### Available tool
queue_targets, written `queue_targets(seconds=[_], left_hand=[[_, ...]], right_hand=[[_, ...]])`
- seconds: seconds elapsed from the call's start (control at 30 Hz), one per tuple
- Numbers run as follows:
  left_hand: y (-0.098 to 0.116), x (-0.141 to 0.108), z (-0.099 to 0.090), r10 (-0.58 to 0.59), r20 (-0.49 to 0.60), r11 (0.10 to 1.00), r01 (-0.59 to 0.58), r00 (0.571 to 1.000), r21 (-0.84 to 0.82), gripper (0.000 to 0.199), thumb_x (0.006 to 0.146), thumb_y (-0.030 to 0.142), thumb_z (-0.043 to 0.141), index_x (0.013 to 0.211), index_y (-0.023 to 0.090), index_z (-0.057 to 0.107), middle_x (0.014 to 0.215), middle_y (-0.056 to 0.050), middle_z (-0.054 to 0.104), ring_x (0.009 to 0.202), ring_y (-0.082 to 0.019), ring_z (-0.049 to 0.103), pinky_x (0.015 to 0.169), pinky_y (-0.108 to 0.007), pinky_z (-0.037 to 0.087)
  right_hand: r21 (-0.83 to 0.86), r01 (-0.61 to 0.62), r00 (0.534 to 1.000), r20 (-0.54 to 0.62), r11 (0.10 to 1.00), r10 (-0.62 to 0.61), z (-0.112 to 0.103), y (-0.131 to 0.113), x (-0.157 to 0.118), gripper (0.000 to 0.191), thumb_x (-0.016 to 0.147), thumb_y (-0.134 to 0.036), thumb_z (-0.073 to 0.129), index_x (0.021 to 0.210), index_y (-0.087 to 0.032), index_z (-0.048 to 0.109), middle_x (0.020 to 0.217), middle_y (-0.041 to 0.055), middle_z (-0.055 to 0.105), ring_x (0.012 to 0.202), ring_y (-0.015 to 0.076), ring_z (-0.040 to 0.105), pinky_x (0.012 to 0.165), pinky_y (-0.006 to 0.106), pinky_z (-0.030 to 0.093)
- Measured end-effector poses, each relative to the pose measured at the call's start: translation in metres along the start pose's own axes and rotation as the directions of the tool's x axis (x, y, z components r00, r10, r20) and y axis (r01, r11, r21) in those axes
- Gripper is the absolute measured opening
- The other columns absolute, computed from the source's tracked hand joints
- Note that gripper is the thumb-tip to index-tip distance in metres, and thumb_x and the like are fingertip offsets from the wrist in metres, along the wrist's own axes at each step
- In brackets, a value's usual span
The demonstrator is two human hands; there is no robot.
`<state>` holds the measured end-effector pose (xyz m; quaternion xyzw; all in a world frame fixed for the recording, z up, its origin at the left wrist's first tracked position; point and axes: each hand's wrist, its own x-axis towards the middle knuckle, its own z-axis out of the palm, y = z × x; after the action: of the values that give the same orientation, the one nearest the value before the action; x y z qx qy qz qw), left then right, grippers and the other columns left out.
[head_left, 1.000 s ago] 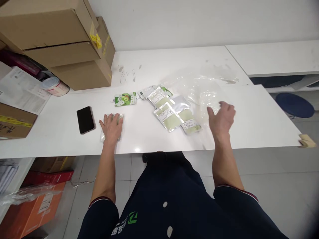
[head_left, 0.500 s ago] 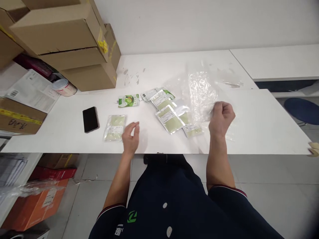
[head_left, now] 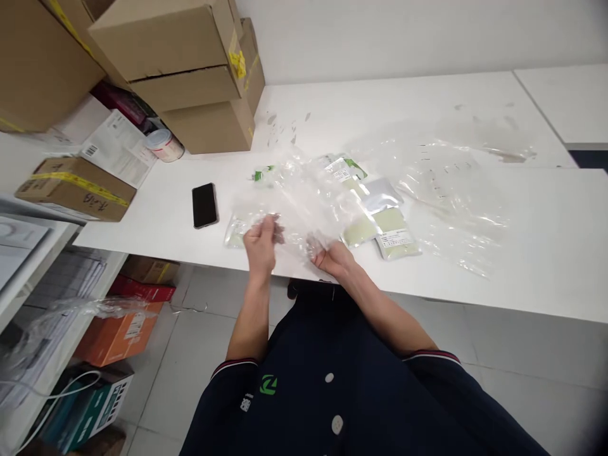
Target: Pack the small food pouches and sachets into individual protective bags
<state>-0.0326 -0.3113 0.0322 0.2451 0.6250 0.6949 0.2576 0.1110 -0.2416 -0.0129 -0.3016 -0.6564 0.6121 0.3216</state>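
Note:
A clear plastic bag stretches between my two hands near the table's front edge. My left hand is closed on its left side, and my right hand grips its lower right edge. Behind the film, a flat green packet and a green-and-white pouch are partly covered. To the right of the bag lie several green packets, one with a white label, and a silvery packet. More clear plastic bags are spread over the table farther right.
A black phone lies on the white table at left. Cardboard boxes, a round tin and a taped box stand behind and left of it. Shelves hold more boxes at lower left.
My right hand has moved left with a clear bag, which now lies over the left packet and pouches. My left hand has taken hold of the bag. The view has shifted left.

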Motion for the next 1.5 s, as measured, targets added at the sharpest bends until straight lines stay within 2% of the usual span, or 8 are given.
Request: queue_targets(seconds=[0.17, 0.27, 0.5, 0.9, 1.1, 1.23, 1.37, 1.5], left_hand=[[0.006, 0.025, -0.028, 0.152, -0.147, 0.980, -0.130, 0.977, 0.152, 0.029, 0.080, 0.044, 0.070, 0.074, 0.015, 0.070, 0.053, 0.004, 0.056, 0.046, -0.005, 0.047, 0.045, -0.018, 0.038], [-0.007, 0.025, -0.034, 0.040, -0.184, 0.998, -0.031, 0.982, 0.050, 0.033, 0.078, 0.047, 0.070, 0.077, 0.014, 0.068, 0.060, 0.001, 0.063, 0.050, -0.006, 0.054, 0.047, -0.018, 0.042], [-0.032, -0.025, -0.049, -0.372, 0.052, 0.928, 0.372, 0.927, 0.011, 0.057, 0.073, 0.049, 0.076, 0.116, 0.014, 0.064, 0.096, -0.010, 0.074, 0.061, -0.013, 0.069, 0.055, -0.024, 0.055], [-0.055, -0.068, -0.063, -0.592, 0.224, 0.804, 0.550, 0.774, 0.227, 0.048, 0.079, 0.060, 0.065, 0.087, 0.012, 0.070, 0.075, -0.011, 0.074, 0.054, -0.016, 0.069, 0.047, -0.022, 0.049], [-0.015, -0.073, -0.076, -0.607, 0.642, 0.792, 0.289, 0.469, 0.537, 0.057, 0.087, 0.066, 0.049, 0.079, 0.016, 0.074, 0.067, -0.011, 0.071, 0.057, -0.017, 0.067, 0.054, -0.028, 0.051], [0.007, -0.037, -0.094, -0.078, 0.360, 0.680, -0.214, 0.930, 0.701, 0.034, 0.089, 0.050, 0.058, 0.105, 0.024, 0.073, 0.107, -0.010, 0.072, 0.102, -0.026, 0.064, 0.091, -0.044, 0.050], [-0.007, 0.026, -0.101, 0.159, 0.461, 0.336, -0.487, 0.873, 0.806, 0.031, 0.084, 0.030, 0.066, 0.115, 0.028, 0.069, 0.146, -0.007, 0.050, 0.139, -0.035, 0.033, 0.112, -0.055, 0.026], [-0.014, 0.086, -0.080, 0.124, 0.551, 0.450, -0.542, 0.825, 0.710, 0.015, 0.088, 0.030, 0.059, 0.089, 0.021, 0.071, 0.105, -0.007, 0.071, 0.114, -0.026, 0.057, 0.101, -0.044, 0.040]], right_hand=[[0.128, -0.190, 0.976, 0.131, 0.973, 0.173, 0.003, -0.003, -0.010, 0.037, 0.098, -0.049, 0.031, 0.108, -0.021, 0.054, 0.097, 0.0113, 0.072, 0.070, 0.0185, 0.067, 0.068, 0.039, 0.058], [-0.262, -0.063, 0.996, -0.071, 0.963, 0.046, -0.016, -0.006, -0.014, 0.037, 0.096, -0.045, 0.042, 0.121, -0.020, 0.053, 0.119, 0.0164, 0.065, 0.099, 0.0261, 0.065, 0.085, 0.049, 0.053], [-0.934, -0.160, 0.986, -0.138, 0.319, 0.093, -0.073, 0.007, -0.010, 0.069, 0.085, -0.041, 0.063, 0.144, -0.013, 0.040, 0.156, 0.0254, 0.026, 0.139, 0.0528, 0.023, 0.101, 0.071, 0.032], [-0.979, -0.029, 0.999, -0.033, 0.202, -0.012, -0.082, 0.025, -0.015, 0.053, 0.093, -0.016, 0.031, 0.145, -0.007, 0.037, 0.146, 0.0276, 0.042, 0.129, 0.0423, 0.042, 0.089, 0.061, 0.049], [-0.983, -0.106, 0.994, -0.105, 0.150, 0.016, -0.099, 0.009, -0.011, 0.052, 0.089, -0.010, 0.030, 0.139, -0.004, 0.045, 0.137, 0.0278, 0.053, 0.111, 0.0389, 0.057, 0.081, 0.057, 0.052], [-0.941, -0.228, 0.955, -0.266, 0.250, -0.129, -0.095, -0.020, -0.015, 0.054, 0.089, -0.013, 0.032, 0.142, -0.014, 0.045, 0.136, 0.0185, 0.057, 0.113, 0.0335, 0.060, 0.087, 0.052, 0.053], [-0.918, 0.267, 0.931, 0.168, 0.293, -0.323, -0.054, -0.030, -0.032, 0.058, 0.092, -0.009, 0.028, 0.149, -0.020, 0.040, 0.144, 0.0114, 0.053, 0.133, 0.0261, 0.049, 0.103, 0.048, 0.048], [-0.720, 0.652, 0.756, 0.598, 0.237, -0.266, -0.013, -0.012, -0.047, 0.049, 0.094, -0.007, 0.036, 0.139, -0.017, 0.054, 0.141, 0.0127, 0.056, 0.130, 0.0283, 0.052, 0.104, 0.047, 0.048]])
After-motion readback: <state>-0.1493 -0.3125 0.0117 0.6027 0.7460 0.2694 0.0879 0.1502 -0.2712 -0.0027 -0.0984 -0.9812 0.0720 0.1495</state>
